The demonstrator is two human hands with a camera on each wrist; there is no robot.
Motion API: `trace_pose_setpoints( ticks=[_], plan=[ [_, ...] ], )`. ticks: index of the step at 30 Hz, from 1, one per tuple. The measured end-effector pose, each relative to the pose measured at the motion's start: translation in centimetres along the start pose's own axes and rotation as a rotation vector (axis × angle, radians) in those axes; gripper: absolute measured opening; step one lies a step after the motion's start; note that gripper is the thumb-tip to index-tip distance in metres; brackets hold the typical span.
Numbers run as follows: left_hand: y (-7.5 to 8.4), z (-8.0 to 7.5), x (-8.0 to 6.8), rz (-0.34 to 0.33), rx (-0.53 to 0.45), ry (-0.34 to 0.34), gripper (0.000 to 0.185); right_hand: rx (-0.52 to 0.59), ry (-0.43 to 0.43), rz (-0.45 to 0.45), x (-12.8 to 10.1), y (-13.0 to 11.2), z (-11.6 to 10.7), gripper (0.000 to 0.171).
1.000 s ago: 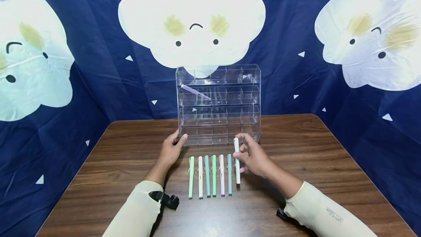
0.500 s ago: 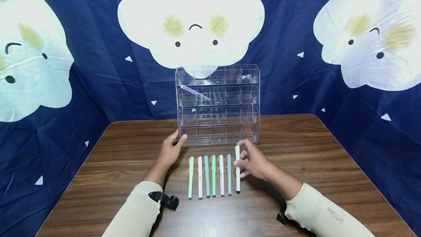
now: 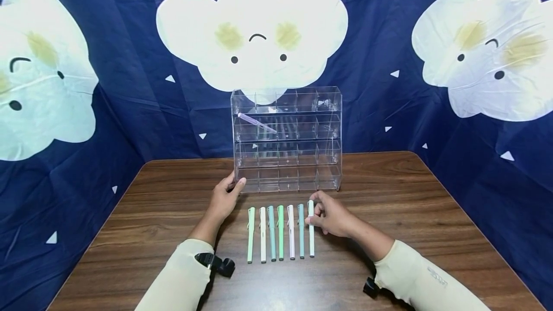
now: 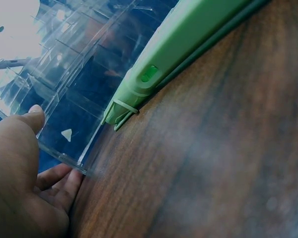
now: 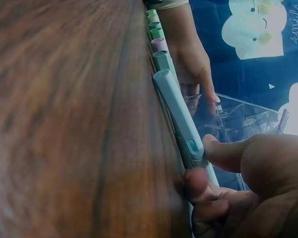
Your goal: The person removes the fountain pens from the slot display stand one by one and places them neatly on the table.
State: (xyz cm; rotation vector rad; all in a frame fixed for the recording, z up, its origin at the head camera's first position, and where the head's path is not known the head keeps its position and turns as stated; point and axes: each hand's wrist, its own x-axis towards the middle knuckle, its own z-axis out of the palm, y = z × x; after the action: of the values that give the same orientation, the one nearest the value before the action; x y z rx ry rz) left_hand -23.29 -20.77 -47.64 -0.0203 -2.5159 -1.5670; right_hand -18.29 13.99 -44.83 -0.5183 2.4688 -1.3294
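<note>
My right hand (image 3: pixel 331 214) pinches a pale blue-white pen (image 3: pixel 311 234) by its cap end, thumb on one side and fingertips on the other. This pen lines up with the right end of a row of pens, beside a teal pen (image 3: pixel 301 232). In the right wrist view the pale pen (image 5: pixel 179 109) lies close along the wood. My left hand (image 3: pixel 225 197) grips the lower left corner of a clear acrylic rack (image 3: pixel 288 185), thumb at the front and other fingers at the side and underneath. A light green pen (image 4: pixel 174 49) looms large in the left wrist view.
Green, cream, teal and pinkish pens fill the row, including a bright green pen (image 3: pixel 281 232), on a brown wooden table (image 3: pixel 173 205). One lilac pen (image 3: pixel 257 123) leans across compartments on an upper tier of the rack. A dark blue cloth (image 3: pixel 125 61) with clouds hangs behind.
My right hand has brought the pale pen down and toward me, from beside the rack's front to level with the other pens. My left hand stays at the rack's corner.
</note>
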Motion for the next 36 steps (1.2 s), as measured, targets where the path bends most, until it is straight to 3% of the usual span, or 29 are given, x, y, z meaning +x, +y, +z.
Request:
trace_pose_setpoints(
  ticks=[6, 25, 36],
  plan=[
    [0.1, 0.0, 0.0, 0.003, 0.02, 0.005, 0.061, -0.046, -0.01, 0.005, 0.3, 0.4, 0.1, 0.059],
    [0.1, 0.1, -0.1, -0.007, 0.032, 0.02, 0.06, -0.029, -0.025, -0.011, 0.6, 0.7, 0.2, 0.06],
    [0.0, 0.2, 0.0, 0.001, 0.027, 0.022, 0.059, 0.101, -0.081, -0.004, 0.8, 1.3, -0.7, 0.069]
  ],
)
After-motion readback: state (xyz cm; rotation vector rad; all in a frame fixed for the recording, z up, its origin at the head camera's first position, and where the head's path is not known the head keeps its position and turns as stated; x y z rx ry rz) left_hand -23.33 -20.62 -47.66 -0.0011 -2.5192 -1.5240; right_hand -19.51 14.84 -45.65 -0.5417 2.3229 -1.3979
